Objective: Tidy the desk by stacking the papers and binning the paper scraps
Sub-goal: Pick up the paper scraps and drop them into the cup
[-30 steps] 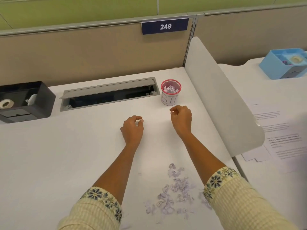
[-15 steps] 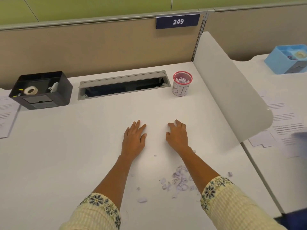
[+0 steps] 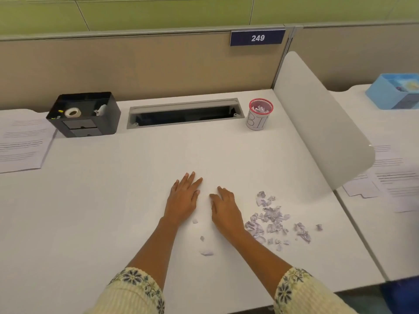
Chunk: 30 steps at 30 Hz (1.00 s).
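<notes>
Both hands, left (image 3: 184, 198) and right (image 3: 224, 208), lie flat, empty; scraps (image 3: 273, 219) right look light, flimsy: pinch in clusters.

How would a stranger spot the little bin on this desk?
Find the blue plate marked 249 on the beige partition and drop straight down to the white desk. Just right of the long grey cable slot stands a small cup. It alone has a red rim, BIN handwritten on its side and paper scraps inside.
</notes>
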### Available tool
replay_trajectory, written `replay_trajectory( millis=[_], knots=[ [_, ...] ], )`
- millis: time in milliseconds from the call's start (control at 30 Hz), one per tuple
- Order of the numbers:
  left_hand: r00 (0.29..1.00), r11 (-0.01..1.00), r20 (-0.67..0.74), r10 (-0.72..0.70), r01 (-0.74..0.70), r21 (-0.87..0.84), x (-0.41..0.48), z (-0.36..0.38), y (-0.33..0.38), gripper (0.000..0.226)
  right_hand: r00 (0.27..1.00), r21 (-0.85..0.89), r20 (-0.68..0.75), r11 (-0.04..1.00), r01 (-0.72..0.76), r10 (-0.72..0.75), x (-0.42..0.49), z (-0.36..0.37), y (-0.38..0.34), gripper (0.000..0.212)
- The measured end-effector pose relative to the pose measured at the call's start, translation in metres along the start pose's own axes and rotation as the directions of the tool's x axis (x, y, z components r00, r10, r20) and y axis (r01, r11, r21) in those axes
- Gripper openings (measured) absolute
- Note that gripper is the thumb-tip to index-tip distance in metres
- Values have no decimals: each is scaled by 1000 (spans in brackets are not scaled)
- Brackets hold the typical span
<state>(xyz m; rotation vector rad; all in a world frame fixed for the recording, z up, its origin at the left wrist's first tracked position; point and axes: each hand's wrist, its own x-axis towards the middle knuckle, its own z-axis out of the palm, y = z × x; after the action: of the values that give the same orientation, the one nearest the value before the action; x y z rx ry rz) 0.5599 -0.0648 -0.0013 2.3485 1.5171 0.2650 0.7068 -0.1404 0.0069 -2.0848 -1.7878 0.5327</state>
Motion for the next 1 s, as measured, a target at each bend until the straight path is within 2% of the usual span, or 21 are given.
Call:
replay_trajectory(
  millis=[133, 267, 600, 733, 833, 867, 1000],
  knots=[
    [999, 999, -15, -48, 48, -25, -16, 0, 3, 46, 988, 8, 65, 991, 136, -137, -31, 15, -7, 45],
    [997, 996, -23, -79, 78, -47, -31, 0, 5, 46, 946, -14, 157, 958, 288, -282, -47, 18, -11, 50],
    [989, 984, -20, -145, 142, -105, -74, 3, 15, 45, 776, -129, 286, 780, 613, -563, -83, 13, 1, 54],
    [989, 985, -27, -144, 141, -98, -85, 3, 17, 45, 659, -233, 202, 618, 751, -724, -94, 6, 22, 48],
    [988, 985, -26, -151, 148, -87, -89, 5, 20, 45, 637, -267, 74, 600, 754, -768, -94, -2, 41, 48],
    [987, 984, -32, -158, 154, -85, -91, 6, 21, 45, 633, -286, 32, 600, 747, -773, -92, -5, 49, 45],
    [982, 983, -60, -181, 178, -51, -95, 10, 28, 47, 713, -402, -77, 676, 617, -697, -83, -20, 80, 36]
  ],
)
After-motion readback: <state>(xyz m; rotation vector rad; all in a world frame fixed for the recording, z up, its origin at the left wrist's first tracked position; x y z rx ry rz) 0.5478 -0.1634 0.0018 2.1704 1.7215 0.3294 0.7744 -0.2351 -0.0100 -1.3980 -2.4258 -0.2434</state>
